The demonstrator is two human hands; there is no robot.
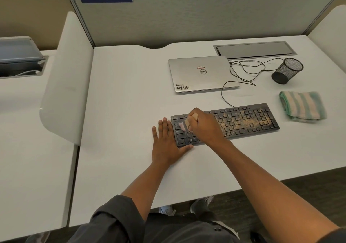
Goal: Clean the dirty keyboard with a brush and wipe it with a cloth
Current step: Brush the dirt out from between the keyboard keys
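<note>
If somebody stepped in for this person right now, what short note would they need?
Left hand: flat on the white desk, thumb against the left end of the black crumb-strewn keyboard.
Right hand: gripping the small wooden-handled brush, bristles on the left-hand keys.
Striped green-and-white cloth: folded on the desk, right of the keyboard, untouched.
Done: left keys look mostly clean.
Left: brush the crumbs off the middle and right keys, then wipe with the cloth.

Even overhead light, wide-angle edge distortion
</note>
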